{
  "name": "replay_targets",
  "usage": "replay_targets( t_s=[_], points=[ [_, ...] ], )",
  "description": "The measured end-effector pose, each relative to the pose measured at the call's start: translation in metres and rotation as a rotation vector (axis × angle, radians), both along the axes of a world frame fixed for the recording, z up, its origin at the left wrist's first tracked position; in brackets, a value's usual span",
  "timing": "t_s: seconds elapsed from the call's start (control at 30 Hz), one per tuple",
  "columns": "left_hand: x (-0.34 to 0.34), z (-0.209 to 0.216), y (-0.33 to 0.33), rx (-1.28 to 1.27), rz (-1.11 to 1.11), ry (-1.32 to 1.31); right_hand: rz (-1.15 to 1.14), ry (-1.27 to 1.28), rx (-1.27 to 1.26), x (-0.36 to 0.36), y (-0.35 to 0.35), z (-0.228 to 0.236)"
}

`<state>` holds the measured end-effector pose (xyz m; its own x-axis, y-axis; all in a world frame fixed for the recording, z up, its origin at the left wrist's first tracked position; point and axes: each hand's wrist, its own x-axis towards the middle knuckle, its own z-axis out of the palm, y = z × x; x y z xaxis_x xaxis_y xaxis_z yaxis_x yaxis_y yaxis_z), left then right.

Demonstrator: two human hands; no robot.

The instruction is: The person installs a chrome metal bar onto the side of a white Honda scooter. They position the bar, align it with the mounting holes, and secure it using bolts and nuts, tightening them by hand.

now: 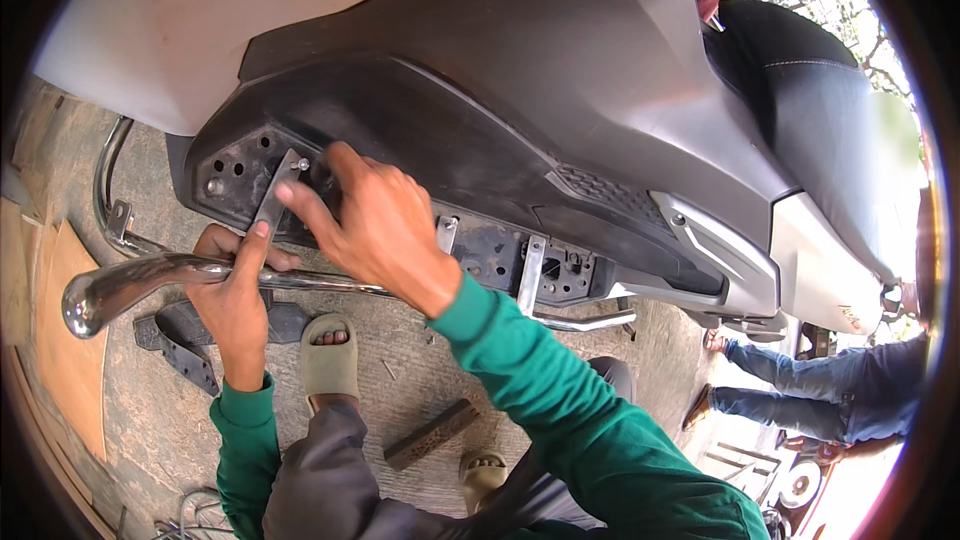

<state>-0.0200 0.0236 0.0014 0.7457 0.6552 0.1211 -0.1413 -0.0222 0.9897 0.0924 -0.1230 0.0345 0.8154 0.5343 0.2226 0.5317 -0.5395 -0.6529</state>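
Observation:
My left hand [232, 285] is wrapped around a chrome guard bar [160, 275] beside a scooter, its thumb pressed along a flat metal bracket [271, 202]. The upper end of that bracket lies against the black footboard [235, 162], where a small bolt [303, 165] sticks out. My right hand [385, 225] hovers just right of the bolt, thumb and forefinger apart with nothing seen between them. Its other fingers are bent and partly hidden. Further right, two more brackets, a short one [447, 232] and a longer one [532, 275], meet the footboard's lower edge.
The scooter's grey body [600, 70] fills the upper view. On the concrete floor lie a dark strip [190, 335] and a brown block [432, 434], near my sandalled feet. A wooden board [72, 330] is at left. A person in jeans [800, 390] stands at right.

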Motion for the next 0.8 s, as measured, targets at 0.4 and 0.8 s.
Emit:
replay_targets(
  t_s=[0.4, 0.8],
  points=[
    [-0.001, 0.003, 0.005, 0.057, -0.027, 0.033, -0.198, -0.008, -0.559, -0.089, -0.287, -0.009],
    [-0.018, -0.042, -0.008, -0.035, 0.075, -0.096, -0.096, -0.138, -0.646, -0.090, -0.314, -0.048]
  ],
)
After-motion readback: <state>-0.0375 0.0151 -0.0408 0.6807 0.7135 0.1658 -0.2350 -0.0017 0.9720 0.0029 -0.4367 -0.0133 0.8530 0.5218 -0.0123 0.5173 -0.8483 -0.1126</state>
